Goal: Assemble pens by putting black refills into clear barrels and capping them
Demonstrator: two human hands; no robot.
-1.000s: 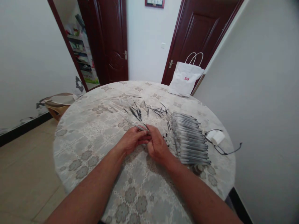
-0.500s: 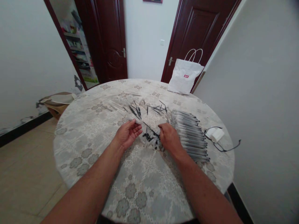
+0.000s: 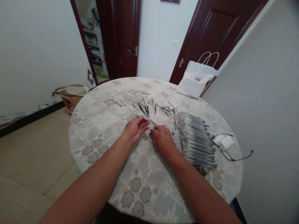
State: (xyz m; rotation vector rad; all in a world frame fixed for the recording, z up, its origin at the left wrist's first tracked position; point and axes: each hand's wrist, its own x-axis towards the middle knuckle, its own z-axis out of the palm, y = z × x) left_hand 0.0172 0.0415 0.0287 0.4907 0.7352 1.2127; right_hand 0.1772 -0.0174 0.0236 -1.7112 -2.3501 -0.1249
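Note:
My left hand (image 3: 136, 129) pinches a clear pen barrel (image 3: 145, 118) between thumb and forefinger, its other fingers loosely curled. A thin dark refill (image 3: 153, 123) shows just past the barrel, toward my right hand; whether it sits inside cannot be told. My right hand (image 3: 163, 139) is low over the small black and clear pen parts, fingers bent down and closed, covering most of them. What its fingertips hold is hidden. Beyond the hands lie loose black refills (image 3: 143, 109) and clear barrels (image 3: 126, 101). Right of my right hand is a row of assembled pens (image 3: 198, 137).
More dark refills (image 3: 166, 109) lie toward the back of the round table, covered by a flowered cloth (image 3: 93, 174). Eyeglasses (image 3: 230, 159) and a folded white tissue (image 3: 226, 142) rest at the right edge. A white paper bag (image 3: 196, 79) stands at the back right.
My right hand has moved left and closer to my left hand, down over the small parts. My left hand still holds the barrel. The whole view has shifted, so the table appears farther right.

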